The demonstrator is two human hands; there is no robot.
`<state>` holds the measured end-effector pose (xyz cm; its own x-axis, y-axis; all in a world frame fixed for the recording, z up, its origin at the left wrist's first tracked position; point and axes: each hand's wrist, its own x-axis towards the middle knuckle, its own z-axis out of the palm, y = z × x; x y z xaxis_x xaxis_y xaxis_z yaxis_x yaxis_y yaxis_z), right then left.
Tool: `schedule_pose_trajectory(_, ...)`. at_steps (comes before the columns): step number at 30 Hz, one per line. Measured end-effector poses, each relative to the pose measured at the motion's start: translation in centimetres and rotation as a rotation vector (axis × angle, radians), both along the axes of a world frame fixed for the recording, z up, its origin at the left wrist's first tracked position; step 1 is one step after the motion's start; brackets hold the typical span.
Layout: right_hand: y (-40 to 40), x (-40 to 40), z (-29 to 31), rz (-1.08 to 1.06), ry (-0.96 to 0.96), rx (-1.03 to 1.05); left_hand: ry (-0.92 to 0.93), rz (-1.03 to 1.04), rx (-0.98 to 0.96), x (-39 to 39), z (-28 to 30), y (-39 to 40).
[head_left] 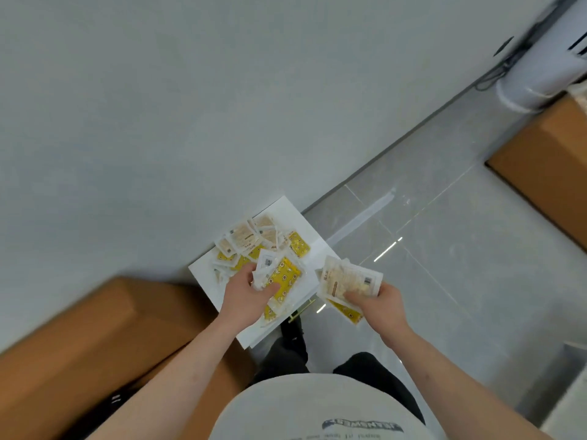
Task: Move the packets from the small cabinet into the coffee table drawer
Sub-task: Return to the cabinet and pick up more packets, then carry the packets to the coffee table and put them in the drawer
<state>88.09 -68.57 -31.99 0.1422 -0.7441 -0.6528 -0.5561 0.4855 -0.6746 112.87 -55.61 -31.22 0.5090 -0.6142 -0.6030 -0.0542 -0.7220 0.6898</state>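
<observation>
Left box [79,338]: brown carton, left of the cabinet [298,214] and touching its near-left edge.
Cabinet: small white unit against the wall, seen from above; its white top carries the packets.
Loose packets [254,242]: yellow and beige sachets heaped on the cabinet's far half, overlapping, with no common long axis.
Left hand [251,293]: over the cabinet's near half, fingers and thumb curled round a bundle of yellow packets [282,281]; the bundle's long axis runs from near to far-right across the cabinet.
Right hand [384,301]: off the cabinet's right edge, above the floor [444,249], clasping a fan of beige packets [346,281] with a yellow one beneath.
Key relation: the loose packets lie just beyond the left hand, toward the wall; the left hand is the nearer, the right stands clear of the cabinet.
Judgement: both hands are full, so the heap likely waits for another trip.
Drawer: the coffee table is not in view.
Right box [546,173]: second brown carton, well right of the cabinet.
</observation>
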Motion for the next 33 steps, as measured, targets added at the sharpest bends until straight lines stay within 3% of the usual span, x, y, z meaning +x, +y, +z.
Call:
schedule_pose_trajectory(8, 2.4, -5.7, 4.1, -0.084, -0.135, -0.040, -0.104, -0.101, -0.061, -4.6, 3.1, 0.4)
schedule_pose_trajectory(20, 8.1, -22.4, 8.2, -0.073, -0.217, -0.115, -0.096, -0.053, -0.199, -20.4, 7.6, 5.5)
schedule_pose_trajectory(26, 13.2, -29.2, 10.1, -0.153, -0.211, -0.154, -0.115, -0.132, -0.204, -27.0, 8.5, 8.6)
schedule_pose_trajectory(33, 19.5, -33.6, 11.9, -0.334, -0.197, -0.179, -0.091, -0.268, -0.200, -29.0, 9.2, 10.7)
